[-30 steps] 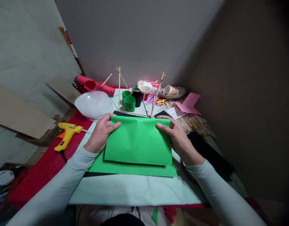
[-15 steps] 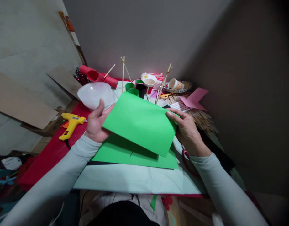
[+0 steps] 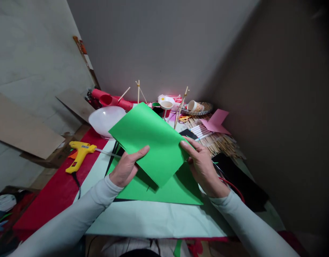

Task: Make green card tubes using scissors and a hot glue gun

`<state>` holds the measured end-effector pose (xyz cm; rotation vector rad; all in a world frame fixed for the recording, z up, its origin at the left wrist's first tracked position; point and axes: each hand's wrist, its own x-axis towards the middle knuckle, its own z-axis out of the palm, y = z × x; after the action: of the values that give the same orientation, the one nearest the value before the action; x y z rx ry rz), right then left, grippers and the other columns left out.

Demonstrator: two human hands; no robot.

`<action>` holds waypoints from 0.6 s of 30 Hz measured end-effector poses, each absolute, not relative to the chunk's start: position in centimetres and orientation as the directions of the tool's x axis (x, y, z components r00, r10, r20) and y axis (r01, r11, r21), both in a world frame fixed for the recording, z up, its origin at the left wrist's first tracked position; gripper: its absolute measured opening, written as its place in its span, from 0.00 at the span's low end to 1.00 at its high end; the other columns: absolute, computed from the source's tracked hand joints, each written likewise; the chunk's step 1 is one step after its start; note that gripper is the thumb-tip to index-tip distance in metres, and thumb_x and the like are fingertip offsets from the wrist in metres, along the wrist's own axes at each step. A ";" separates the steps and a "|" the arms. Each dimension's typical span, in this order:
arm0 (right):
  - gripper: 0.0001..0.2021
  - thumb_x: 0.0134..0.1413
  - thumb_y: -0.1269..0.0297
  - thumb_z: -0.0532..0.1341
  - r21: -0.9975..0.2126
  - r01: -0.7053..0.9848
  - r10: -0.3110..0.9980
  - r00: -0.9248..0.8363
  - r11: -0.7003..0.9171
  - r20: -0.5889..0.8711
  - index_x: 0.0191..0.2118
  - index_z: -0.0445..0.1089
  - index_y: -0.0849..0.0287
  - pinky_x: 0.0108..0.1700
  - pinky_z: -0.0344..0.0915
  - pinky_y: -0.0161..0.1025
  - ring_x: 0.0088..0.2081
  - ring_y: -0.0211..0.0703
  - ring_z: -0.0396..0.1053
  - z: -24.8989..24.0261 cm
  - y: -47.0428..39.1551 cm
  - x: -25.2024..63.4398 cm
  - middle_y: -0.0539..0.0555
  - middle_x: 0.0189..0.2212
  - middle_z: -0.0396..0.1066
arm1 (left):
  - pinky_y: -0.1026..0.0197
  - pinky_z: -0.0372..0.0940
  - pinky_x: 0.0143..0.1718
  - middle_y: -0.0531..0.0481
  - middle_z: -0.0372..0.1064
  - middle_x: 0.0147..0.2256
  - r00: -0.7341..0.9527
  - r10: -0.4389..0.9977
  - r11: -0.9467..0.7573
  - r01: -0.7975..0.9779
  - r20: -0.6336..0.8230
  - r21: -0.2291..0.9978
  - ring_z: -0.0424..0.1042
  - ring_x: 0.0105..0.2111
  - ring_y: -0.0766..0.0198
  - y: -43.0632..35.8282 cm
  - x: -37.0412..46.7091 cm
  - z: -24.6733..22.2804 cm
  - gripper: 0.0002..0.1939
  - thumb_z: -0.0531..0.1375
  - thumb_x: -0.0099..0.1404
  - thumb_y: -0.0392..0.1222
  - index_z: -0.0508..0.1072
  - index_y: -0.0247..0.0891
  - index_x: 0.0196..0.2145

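Observation:
A sheet of green paper [image 3: 151,139], slightly bent, is held tilted above the table between both hands. My left hand [image 3: 128,166] grips its lower left edge, thumb on top and fingers underneath. At the right edge, my right hand [image 3: 200,160] pinches the sheet between thumb and fingers. Beneath it a larger green sheet [image 3: 164,196] lies flat, with a short dark line near its middle. Red-handled scissors [image 3: 234,187] lie partly hidden behind my right wrist.
A yellow glue gun [image 3: 80,155] lies on the left, near a translucent white bowl [image 3: 107,119]. Paper cups [image 3: 166,106], tied stick frames [image 3: 182,107], markers [image 3: 200,131], bamboo sticks [image 3: 226,142] and folded pink paper [image 3: 216,122] stand or lie farther back. Black material [image 3: 242,182] is at right.
The held green sheet has turned, its near corner swinging left. My left hand has moved right and nearer, its thumb now on the sheet's face. My right hand still pinches the right edge.

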<state>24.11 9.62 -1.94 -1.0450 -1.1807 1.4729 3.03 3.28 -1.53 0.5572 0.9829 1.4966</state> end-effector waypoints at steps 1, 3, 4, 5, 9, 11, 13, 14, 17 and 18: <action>0.21 0.50 0.48 0.74 -0.987 -0.127 0.966 -0.250 -0.102 -0.068 0.47 0.82 0.51 0.34 0.69 0.40 0.31 0.43 0.73 -1.6 9.6 24.5 0.51 0.35 0.82 | 0.46 0.68 0.65 0.44 0.81 0.52 -0.181 0.964 0.063 -0.559 -0.196 0.827 0.71 0.63 0.46 3.3 2.8 -1.5 0.26 0.77 0.53 0.41 0.80 0.40 0.50; 0.19 0.49 0.49 0.75 -0.992 -0.062 0.926 -0.370 -0.111 -0.081 0.44 0.83 0.53 0.37 0.70 0.40 0.34 0.44 0.75 -0.5 9.9 25.5 0.53 0.36 0.82 | 0.46 0.70 0.63 0.44 0.82 0.51 -0.155 0.966 0.087 -0.555 -0.206 0.827 0.73 0.61 0.44 3.4 2.2 -1.2 0.25 0.77 0.52 0.40 0.81 0.39 0.48; 0.18 0.48 0.50 0.76 -0.994 -0.031 0.908 -0.412 -0.105 -0.083 0.43 0.84 0.54 0.40 0.70 0.40 0.37 0.45 0.76 0.1 10.0 26.0 0.54 0.38 0.82 | 0.46 0.71 0.62 0.44 0.82 0.50 -0.135 0.968 0.105 -0.552 -0.213 0.827 0.74 0.60 0.44 3.4 2.0 -1.1 0.25 0.77 0.51 0.40 0.81 0.39 0.48; 0.18 0.48 0.50 0.76 -0.996 -0.006 0.898 -0.432 -0.093 -0.081 0.42 0.84 0.54 0.43 0.70 0.41 0.40 0.47 0.77 0.6 10.0 26.5 0.54 0.40 0.82 | 0.47 0.71 0.61 0.44 0.83 0.50 -0.111 0.969 0.125 -0.548 -0.220 0.827 0.75 0.59 0.44 3.4 1.8 -1.0 0.25 0.77 0.51 0.40 0.81 0.39 0.47; 0.22 0.59 0.40 0.67 -0.997 0.004 0.854 -0.516 -0.072 -0.064 0.50 0.81 0.49 0.49 0.70 0.44 0.45 0.48 0.77 1.7 9.8 27.2 0.53 0.44 0.82 | 0.47 0.76 0.55 0.44 0.83 0.50 0.050 0.962 0.257 -0.510 -0.270 0.821 0.79 0.53 0.44 2.7 1.6 -0.7 0.26 0.78 0.49 0.38 0.82 0.42 0.47; 0.26 0.63 0.35 0.59 -1.000 0.000 0.825 -0.565 -0.022 -0.018 0.51 0.80 0.48 0.48 0.72 0.47 0.43 0.50 0.78 1.4 9.4 26.7 0.54 0.42 0.82 | 0.44 0.77 0.52 0.39 0.83 0.47 0.156 0.939 0.342 -0.474 -0.305 0.811 0.82 0.49 0.41 2.3 1.9 -0.8 0.27 0.79 0.47 0.39 0.83 0.39 0.46; 0.27 0.64 0.35 0.57 -0.995 0.041 0.864 -0.501 0.090 0.058 0.47 0.80 0.50 0.47 0.73 0.47 0.42 0.51 0.77 0.9 8.9 25.8 0.54 0.41 0.81 | 0.42 0.77 0.51 0.36 0.83 0.46 0.227 0.916 0.400 -0.441 -0.332 0.803 0.82 0.47 0.39 1.9 2.4 -0.8 0.26 0.79 0.45 0.40 0.84 0.36 0.44; 0.26 0.64 0.35 0.57 -0.986 0.077 0.895 -0.435 0.145 0.098 0.45 0.80 0.52 0.47 0.73 0.47 0.43 0.51 0.76 0.6 8.6 25.4 0.55 0.41 0.80 | 0.42 0.77 0.52 0.36 0.83 0.45 0.245 0.907 0.418 -0.430 -0.342 0.800 0.82 0.47 0.39 1.8 2.6 -0.8 0.25 0.79 0.45 0.40 0.84 0.35 0.43; 0.27 0.65 0.36 0.56 -0.966 0.132 0.938 -0.298 0.223 0.176 0.43 0.78 0.55 0.50 0.72 0.47 0.46 0.51 0.74 -0.2 8.0 24.6 0.56 0.42 0.78 | 0.44 0.78 0.50 0.37 0.84 0.44 0.242 0.899 0.436 -0.416 -0.365 0.798 0.83 0.46 0.40 1.7 3.0 -0.8 0.22 0.79 0.47 0.40 0.84 0.35 0.41; 0.27 0.66 0.36 0.55 -0.960 0.143 0.942 -0.273 0.240 0.195 0.42 0.77 0.56 0.51 0.71 0.47 0.47 0.51 0.73 -0.4 7.9 24.4 0.56 0.42 0.78 | 0.45 0.78 0.49 0.38 0.84 0.43 0.226 0.901 0.432 -0.417 -0.369 0.800 0.83 0.46 0.41 1.8 3.1 -0.8 0.21 0.78 0.48 0.39 0.83 0.35 0.41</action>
<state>24.41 7.90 -0.39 -1.0309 -1.6266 1.1344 3.10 1.77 -0.79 0.6234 0.9428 0.9942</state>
